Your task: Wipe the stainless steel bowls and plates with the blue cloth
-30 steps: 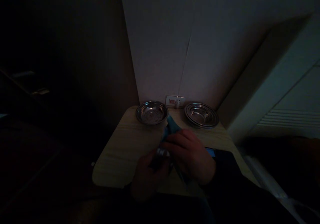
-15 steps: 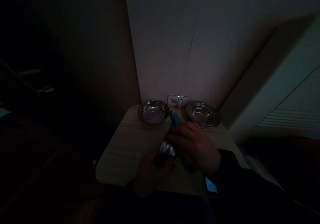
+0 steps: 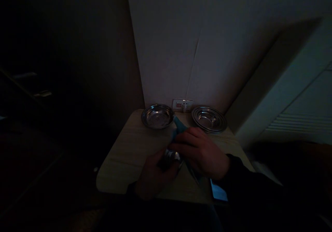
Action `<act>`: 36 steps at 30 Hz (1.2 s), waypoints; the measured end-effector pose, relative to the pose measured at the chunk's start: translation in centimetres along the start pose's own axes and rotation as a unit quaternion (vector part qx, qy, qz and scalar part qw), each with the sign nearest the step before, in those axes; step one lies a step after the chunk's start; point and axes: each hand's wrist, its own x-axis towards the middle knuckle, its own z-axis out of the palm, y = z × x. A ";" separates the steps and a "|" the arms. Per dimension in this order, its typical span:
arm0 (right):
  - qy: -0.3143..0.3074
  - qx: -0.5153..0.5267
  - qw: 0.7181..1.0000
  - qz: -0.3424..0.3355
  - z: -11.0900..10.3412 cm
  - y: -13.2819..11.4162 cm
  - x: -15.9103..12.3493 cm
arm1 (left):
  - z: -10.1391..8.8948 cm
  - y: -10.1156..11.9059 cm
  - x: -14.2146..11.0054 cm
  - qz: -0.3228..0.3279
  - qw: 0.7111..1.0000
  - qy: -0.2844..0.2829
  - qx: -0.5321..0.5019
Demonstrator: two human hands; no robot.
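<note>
Left of the socket (image 3: 182, 104), a bowl (image 3: 157, 116) sits on the table (image 3: 121, 156). Below the socket, your left hand (image 3: 155, 175) grips something shiny (image 3: 169, 156); your right hand (image 3: 201, 153) clutches a cloth (image 3: 180, 125) against it. Right of the socket are stacked bowls (image 3: 209, 119).

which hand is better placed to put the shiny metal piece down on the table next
Likely the left hand: it grips the shiny metal piece over the table, while the right hand is taken up with the blue-green cloth.
</note>
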 end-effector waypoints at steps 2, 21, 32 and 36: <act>0.016 0.013 1.000 0.022 0.2 0.4 -0.2 | 0.0 -0.3 -0.2 0.006 1.000 0.013 -0.014; 0.071 -0.020 0.997 0.034 1.5 -0.8 -0.5 | 0.0 -1.9 -2.1 -0.069 0.991 0.017 -0.114; 0.222 0.077 0.947 0.219 3.4 -1.3 -2.1 | 0.3 0.0 -2.0 -0.114 0.989 0.092 -0.021; 0.171 0.033 0.972 0.160 3.0 -2.3 -1.8 | 0.2 -0.3 -2.3 -0.107 0.988 0.115 -0.001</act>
